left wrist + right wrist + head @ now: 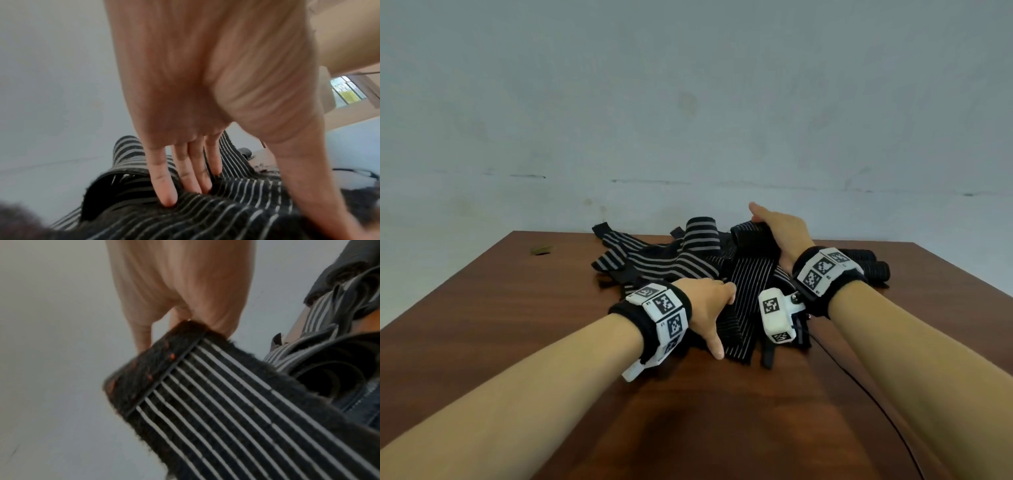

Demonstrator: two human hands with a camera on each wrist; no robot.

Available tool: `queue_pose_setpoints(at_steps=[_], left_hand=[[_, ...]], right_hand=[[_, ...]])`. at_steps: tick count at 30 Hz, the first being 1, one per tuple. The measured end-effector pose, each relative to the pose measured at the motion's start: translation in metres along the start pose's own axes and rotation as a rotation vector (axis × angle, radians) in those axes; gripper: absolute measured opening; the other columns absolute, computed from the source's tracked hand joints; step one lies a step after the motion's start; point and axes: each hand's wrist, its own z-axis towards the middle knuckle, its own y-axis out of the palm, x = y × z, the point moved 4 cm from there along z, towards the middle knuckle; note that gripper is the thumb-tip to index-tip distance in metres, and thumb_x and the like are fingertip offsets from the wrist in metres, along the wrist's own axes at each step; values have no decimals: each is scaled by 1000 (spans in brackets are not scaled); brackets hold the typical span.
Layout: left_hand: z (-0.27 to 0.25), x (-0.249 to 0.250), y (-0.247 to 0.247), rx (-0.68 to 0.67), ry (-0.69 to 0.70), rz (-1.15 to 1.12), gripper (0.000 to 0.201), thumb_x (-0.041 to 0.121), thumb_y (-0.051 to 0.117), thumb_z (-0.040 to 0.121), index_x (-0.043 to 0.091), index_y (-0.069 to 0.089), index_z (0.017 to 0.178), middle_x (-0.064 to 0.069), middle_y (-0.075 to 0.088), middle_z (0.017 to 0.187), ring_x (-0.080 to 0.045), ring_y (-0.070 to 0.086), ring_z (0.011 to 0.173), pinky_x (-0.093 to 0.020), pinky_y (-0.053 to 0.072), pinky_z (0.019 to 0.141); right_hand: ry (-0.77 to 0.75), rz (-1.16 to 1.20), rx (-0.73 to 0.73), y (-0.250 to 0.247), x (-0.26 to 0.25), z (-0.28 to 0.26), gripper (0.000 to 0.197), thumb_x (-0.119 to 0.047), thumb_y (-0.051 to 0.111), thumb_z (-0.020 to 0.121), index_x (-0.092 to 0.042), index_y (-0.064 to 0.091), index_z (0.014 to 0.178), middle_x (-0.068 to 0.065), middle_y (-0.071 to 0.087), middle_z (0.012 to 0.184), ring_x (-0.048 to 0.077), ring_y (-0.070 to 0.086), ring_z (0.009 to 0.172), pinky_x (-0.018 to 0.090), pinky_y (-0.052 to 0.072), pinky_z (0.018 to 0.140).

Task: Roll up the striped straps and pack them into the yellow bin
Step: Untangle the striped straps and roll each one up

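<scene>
A pile of black striped straps [671, 260] lies at the far middle of the wooden table [517, 325]. One thin-striped strap [750, 284] runs from the pile towards me. My left hand [709, 305] presses flat on its near part, and the straight fingers [164, 186] rest on the strap's fabric [236, 203]. My right hand [777, 229] grips the far, fuzzy black end of this strap [226, 402], with its fingers [141, 337] curled over the edge and the end lifted off the pile. No yellow bin shows in any view.
Two dark rolled straps [869, 263] lie at the right of the pile, behind my right wrist. A thin black cable [859, 387] trails across the table at the right. A pale wall stands just behind the table's far edge.
</scene>
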Motion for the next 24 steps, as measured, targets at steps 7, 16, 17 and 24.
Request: queue_pose_setpoints(at_steps=[7, 16, 17, 24], left_hand=[[-19, -2, -2, 44, -4, 2, 46, 35, 65, 98, 24, 58, 142, -3, 64, 134, -25, 63, 119, -41, 54, 101], [-44, -52, -45, 521, -334, -774, 26, 7, 46, 102, 0, 60, 81, -16, 62, 87, -26, 60, 81, -36, 43, 74], [-50, -55, -50, 579, -354, -960, 29, 7, 45, 102, 6, 56, 76, -9, 58, 82, -20, 55, 74, -34, 43, 72], [-67, -62, -70, 930, -303, -1563, 20, 29, 63, 92, 9, 64, 90, -13, 65, 88, -27, 64, 84, -37, 49, 78]], right_hand=[[177, -137, -50, -12, -2, -18, 43, 18, 62, 85, 12, 59, 127, 19, 70, 90, 29, 68, 80, 40, 59, 71], [241, -255, -180, -22, 1, -31, 46, -7, 82, 83, 7, 66, 124, 27, 71, 121, 40, 72, 106, 49, 62, 85], [187, -227, -166, -23, -1, -30, 48, -12, 85, 82, 6, 68, 123, 26, 72, 118, 40, 73, 105, 49, 62, 86], [-96, -141, -224, -9, -26, -38, 15, -19, 74, 88, -9, 73, 99, 5, 78, 103, 21, 71, 103, 38, 50, 98]])
